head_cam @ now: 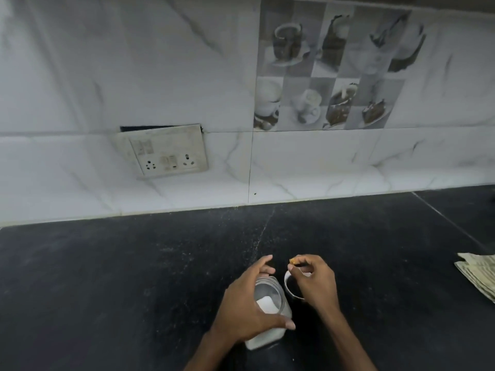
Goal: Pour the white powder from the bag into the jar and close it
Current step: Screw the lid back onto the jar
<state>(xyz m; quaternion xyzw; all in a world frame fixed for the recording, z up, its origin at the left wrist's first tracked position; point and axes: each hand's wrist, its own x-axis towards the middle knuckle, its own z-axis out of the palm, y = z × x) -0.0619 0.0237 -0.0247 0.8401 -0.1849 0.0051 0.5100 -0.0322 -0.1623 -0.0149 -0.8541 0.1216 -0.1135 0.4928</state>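
A clear jar (270, 298) stands on the black counter (134, 277), open at the top and partly filled with white powder (263, 341). My left hand (247, 306) grips the jar around its upper part, thumb on the near side. Just right of the jar's mouth, my right hand (313, 282) holds a white round lid (288, 289) tilted on its edge, apart from the jar. A small orange bit (292, 261) shows at my right fingertips. I cannot make out the bag for certain.
A folded pale sheet or bag (479, 275) lies at the counter's right edge. Behind the counter rises a white marble-tiled wall with a loose switch-and-socket plate (163, 153) and a picture tile of cups (332, 65).
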